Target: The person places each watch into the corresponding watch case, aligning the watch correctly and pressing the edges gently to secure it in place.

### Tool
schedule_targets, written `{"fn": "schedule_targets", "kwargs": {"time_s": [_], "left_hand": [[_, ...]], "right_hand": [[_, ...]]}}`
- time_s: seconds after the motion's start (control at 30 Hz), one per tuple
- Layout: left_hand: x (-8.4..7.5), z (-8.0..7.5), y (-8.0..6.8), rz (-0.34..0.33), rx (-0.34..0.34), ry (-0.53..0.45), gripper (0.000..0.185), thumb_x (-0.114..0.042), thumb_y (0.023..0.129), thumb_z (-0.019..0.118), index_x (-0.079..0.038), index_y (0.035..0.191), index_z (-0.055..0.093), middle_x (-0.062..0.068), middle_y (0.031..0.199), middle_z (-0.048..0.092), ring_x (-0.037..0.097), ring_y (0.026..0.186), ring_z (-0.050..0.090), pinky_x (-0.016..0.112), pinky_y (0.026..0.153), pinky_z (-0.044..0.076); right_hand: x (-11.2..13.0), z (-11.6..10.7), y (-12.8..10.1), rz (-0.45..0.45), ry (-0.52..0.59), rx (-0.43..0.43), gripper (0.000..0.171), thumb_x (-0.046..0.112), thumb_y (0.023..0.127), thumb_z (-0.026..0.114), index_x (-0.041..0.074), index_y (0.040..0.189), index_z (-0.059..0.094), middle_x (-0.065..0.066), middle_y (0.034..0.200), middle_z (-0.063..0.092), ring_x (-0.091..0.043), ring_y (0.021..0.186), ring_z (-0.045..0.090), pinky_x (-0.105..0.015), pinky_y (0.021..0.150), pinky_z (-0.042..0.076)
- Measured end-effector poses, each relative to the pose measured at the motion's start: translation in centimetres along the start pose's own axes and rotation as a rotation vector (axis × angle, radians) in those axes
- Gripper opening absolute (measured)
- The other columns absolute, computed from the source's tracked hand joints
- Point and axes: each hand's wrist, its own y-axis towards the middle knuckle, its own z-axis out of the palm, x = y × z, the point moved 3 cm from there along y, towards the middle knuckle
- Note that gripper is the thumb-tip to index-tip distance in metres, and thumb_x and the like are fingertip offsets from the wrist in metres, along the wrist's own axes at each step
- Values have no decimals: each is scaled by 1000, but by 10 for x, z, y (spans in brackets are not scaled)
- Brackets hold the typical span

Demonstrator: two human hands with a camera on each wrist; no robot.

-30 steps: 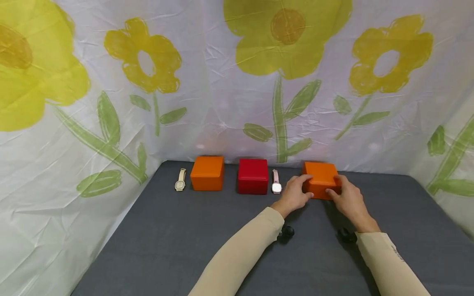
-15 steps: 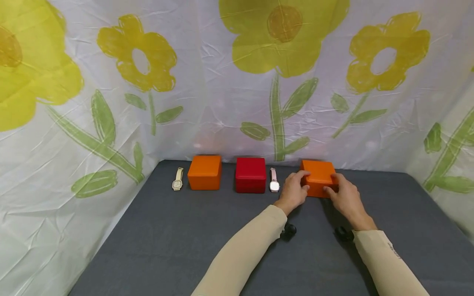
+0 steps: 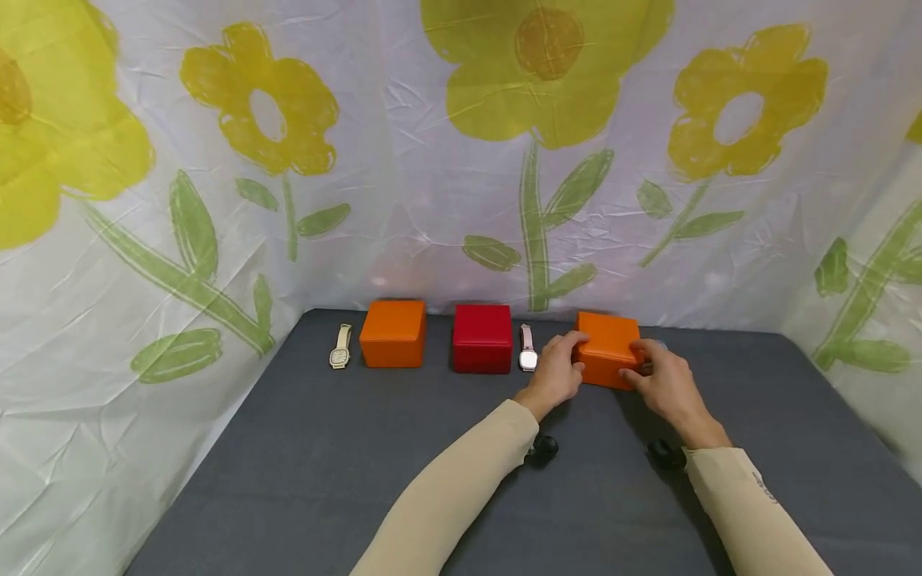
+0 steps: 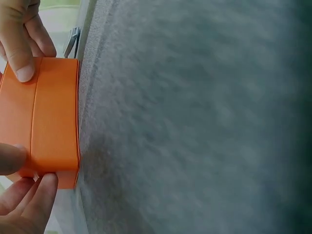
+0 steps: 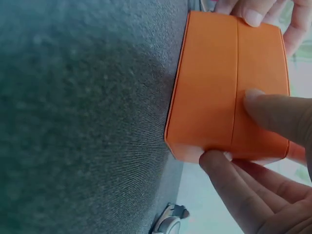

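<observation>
At the table's back right, both hands hold an orange box (image 3: 607, 332) with its lid closed. My left hand (image 3: 551, 378) grips its left side; in the left wrist view the left thumb (image 4: 10, 158) lies on the front face and the fingertips on the side. My right hand (image 3: 670, 392) grips the opposite side, right thumb (image 5: 261, 105) at the lid seam, fingers (image 5: 234, 187) under that side's edge. Beyond the right hand a watch (image 5: 168, 225) shows in the right wrist view. A pink-strapped watch (image 3: 528, 358) lies left of the box.
Left of the hands a red box (image 3: 483, 340) and another orange box (image 3: 393, 334) stand in the same row. A gold watch (image 3: 340, 348) lies at the far left. A white flower-printed curtain (image 3: 403, 160) hangs behind the dark grey table (image 3: 302, 448).
The held orange box has turned slightly and shifted a little left, and its near right corner has come forward. Both hands stay on it. The head view has drifted slightly.
</observation>
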Motion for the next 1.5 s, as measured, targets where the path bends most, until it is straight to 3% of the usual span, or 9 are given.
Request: {"fn": "schedule_targets", "kwargs": {"time_s": [0.13,0.37,0.83,0.97,1.13,1.27,1.5], "left_hand": [[2,-3,-4,31,17,24,44,-6,89,65,-21,129,56,1,111,58,13,94,55,22,84,47],[-1,-5,-12,60,106,56,44,-9,89,66,-19,129,53,2,112,57,13,96,53,20,87,46],[-7,-18,-37,66,118,57,44,-8,85,70,-17,125,55,0,110,58,12,95,51,19,85,45],[-7,-21,-38,31,155,53,58,-11,84,73,-16,134,46,3,118,56,13,102,51,22,89,44],[-8,-20,-35,-62,170,33,70,-16,81,77,-6,140,41,6,126,55,16,111,52,25,96,43],[-7,-18,-33,-95,142,53,66,-15,79,79,-6,136,47,5,120,58,14,106,54,24,93,44],[-5,-16,-31,-133,75,-72,63,-5,75,80,-7,132,52,4,115,64,13,96,61,22,85,49]], "right_hand": [[2,1,-4,-8,3,23,51,13,87,70,-2,131,48,-30,120,54,-41,92,64,-48,70,55],[5,-1,-17,-14,-6,7,49,12,86,72,-2,127,50,-30,116,56,-41,91,65,-48,69,55],[22,-1,-37,-44,-24,52,46,12,84,74,-1,121,52,-27,107,60,-35,86,66,-43,66,56],[27,-2,-36,-46,-56,35,47,11,81,77,-1,118,52,-25,104,60,-34,85,63,-45,68,54],[28,-1,-33,-16,-59,42,52,12,77,80,-3,117,50,-25,105,51,-34,85,53,-46,68,50],[27,1,-30,-15,-47,44,54,11,77,80,-2,118,48,-27,110,48,-35,87,50,-46,69,48],[23,1,-29,-29,9,2,52,7,75,81,-1,117,50,-25,110,45,-37,86,56,-45,68,53]]}}
